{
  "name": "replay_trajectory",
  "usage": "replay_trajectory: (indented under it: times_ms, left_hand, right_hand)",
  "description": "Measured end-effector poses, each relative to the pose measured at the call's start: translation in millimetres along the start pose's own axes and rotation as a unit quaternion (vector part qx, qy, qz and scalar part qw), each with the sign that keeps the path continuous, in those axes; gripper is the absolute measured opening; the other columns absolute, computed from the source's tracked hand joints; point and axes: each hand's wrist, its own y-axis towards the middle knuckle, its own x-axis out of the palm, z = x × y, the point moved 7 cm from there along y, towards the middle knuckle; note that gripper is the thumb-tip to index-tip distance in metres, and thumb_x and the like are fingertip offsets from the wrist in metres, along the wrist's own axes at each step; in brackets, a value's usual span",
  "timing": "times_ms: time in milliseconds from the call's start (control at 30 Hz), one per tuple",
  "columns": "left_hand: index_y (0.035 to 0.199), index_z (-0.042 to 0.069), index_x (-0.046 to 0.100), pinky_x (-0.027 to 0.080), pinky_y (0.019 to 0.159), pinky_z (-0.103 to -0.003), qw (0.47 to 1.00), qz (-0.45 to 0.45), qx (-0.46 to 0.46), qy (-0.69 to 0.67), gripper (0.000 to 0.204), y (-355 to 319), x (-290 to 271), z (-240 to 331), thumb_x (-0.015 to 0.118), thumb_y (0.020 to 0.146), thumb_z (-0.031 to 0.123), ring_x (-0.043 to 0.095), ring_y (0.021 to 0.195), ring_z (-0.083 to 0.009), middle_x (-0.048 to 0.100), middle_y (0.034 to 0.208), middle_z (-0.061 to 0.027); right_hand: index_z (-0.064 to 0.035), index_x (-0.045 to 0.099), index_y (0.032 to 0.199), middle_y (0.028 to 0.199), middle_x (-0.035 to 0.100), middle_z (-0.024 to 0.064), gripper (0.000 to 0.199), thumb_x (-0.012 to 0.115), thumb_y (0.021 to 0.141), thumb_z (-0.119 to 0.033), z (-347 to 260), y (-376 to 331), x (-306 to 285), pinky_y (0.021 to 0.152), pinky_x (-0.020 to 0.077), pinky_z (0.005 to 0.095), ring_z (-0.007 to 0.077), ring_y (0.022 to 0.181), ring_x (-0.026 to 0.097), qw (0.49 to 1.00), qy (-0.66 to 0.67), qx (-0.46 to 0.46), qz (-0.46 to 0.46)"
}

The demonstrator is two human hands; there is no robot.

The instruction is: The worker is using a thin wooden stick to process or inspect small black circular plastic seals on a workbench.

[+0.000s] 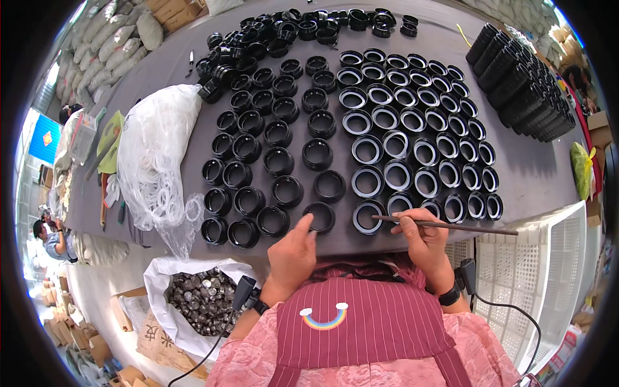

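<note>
My left hand (293, 250) is at the near edge of the table, its index finger and thumb at the left side of a black ring (332, 220) in the front row. My right hand (424, 237) pinches a thin dark stick (480, 228), possibly a brush. The stick's left tip lies over a black ring with a pale grey inner rim (356, 219); whether it touches is unclear. Several rows of such pale-rimmed rings (385, 117) stand to the right. Rows of all-black rings (278, 161) stand to the left.
A heap of black rings (258, 39) lies at the far side, stacked black columns (516, 80) at far right. Left is a clear bag of translucent rings (158, 142). Below the table edge are a white sack of metallic pieces (158, 274) and a white plastic crate (548, 258).
</note>
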Motion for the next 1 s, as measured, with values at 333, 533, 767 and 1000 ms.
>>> replay_trajectory:
  times_ms: [333, 533, 767, 1000]
  left_hand:
    - [0.112, 0.009, 0.066, 0.047, 0.052, -0.036, 0.977, -0.089, 0.192, 0.005, 0.034, 1, 26, 43, 0.075, 0.08, 0.013, 0.061, 0.06, -0.0252, 0.06, 0.071, -0.0074]
    - [0.107, 0.007, 0.064, 0.049, 0.054, -0.037, 0.973, -0.131, 0.182, -0.059, 0.024, 4, 61, 50, 0.069, 0.083, 0.008, 0.062, 0.063, -0.027, 0.058, 0.072, -0.0085]
    - [0.102, 0.008, 0.063, 0.052, 0.057, -0.038, 0.971, -0.147, 0.188, -0.036, 0.019, 9, 68, 52, 0.063, 0.083, 0.005, 0.064, 0.068, -0.0277, 0.058, 0.08, -0.0087]
    - [0.102, 0.007, 0.065, 0.052, 0.056, -0.04, 0.973, -0.15, 0.165, -0.058, 0.021, 10, 70, 51, 0.061, 0.082, 0.002, 0.063, 0.067, -0.0307, 0.057, 0.078, -0.0094]
  right_hand:
    - [-0.0006, 0.066, 0.096, 0.084, 0.068, 0.0121, 0.007, 0.066, 0.089, -0.003, 6, 0, 24, 0.058, 0.0501, 0.032, 0.023, 0.067, 0.064, 0.99, -0.108, -0.025, -0.084]
    - [-0.0005, 0.064, 0.093, 0.084, 0.067, 0.0137, 0.006, 0.066, 0.088, -0.004, 5, 3, 27, 0.06, 0.0499, 0.0366, 0.0299, 0.069, 0.064, 0.986, -0.127, -0.024, -0.105]
    - [-0.0021, 0.062, 0.089, 0.076, 0.064, 0.0132, 0.003, 0.065, 0.087, -0.003, -10, 18, 22, 0.058, 0.0493, 0.04, 0.0344, 0.068, 0.063, 0.963, -0.226, -0.022, -0.146]
    - [-0.0042, 0.062, 0.091, 0.076, 0.065, 0.013, 0.009, 0.068, 0.084, -0.002, -10, 33, 30, 0.059, 0.0516, 0.0397, 0.0331, 0.07, 0.066, 0.961, -0.234, -0.131, -0.072]
